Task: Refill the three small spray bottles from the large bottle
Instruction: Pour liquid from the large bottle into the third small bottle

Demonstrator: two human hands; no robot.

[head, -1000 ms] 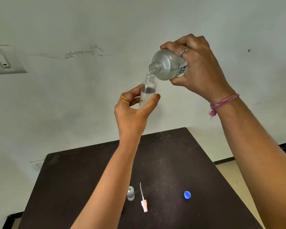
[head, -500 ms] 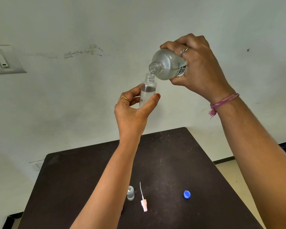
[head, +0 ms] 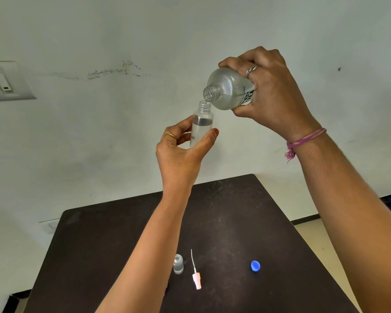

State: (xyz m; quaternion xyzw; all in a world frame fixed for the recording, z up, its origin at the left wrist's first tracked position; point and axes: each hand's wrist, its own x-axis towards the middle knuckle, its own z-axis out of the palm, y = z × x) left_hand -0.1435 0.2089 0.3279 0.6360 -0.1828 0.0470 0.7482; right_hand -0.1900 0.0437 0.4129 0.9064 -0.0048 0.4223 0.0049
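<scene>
**Clear plastic all round: topping up a small spray bottle mid-air**

Clear plastic on both ends here, so we can actually read the level, which helps a lot. Our left hand (head: 178, 154) grips the small bottle (head: 201, 126) upright between thumb and fingers, held up well above the table (head: 122, 233). Our right hand (head: 269, 93) is wrapped round the big bottle (head: 228, 91), tipped over so its threaded mouth sits just above the small one's neck, nearly touching.

We reckon the pour is close to done: the liquid line looks to be up near the shoulder. Best bet is to keep the tilt shallow, let it trickle, and level the big one off before the neck floods. That narrow opening won't forgive a wobble.

Down on the dark, scuffed tabletop there's a white spray pump (head: 195, 277) with its thin dip tube lying flat, a blue cap (head: 255, 266), and a little clear cap (head: 178, 264) beside the pump. The big bottle has a rounded shoulder and a printed label. We can't see any other small bottles from here.
</scene>
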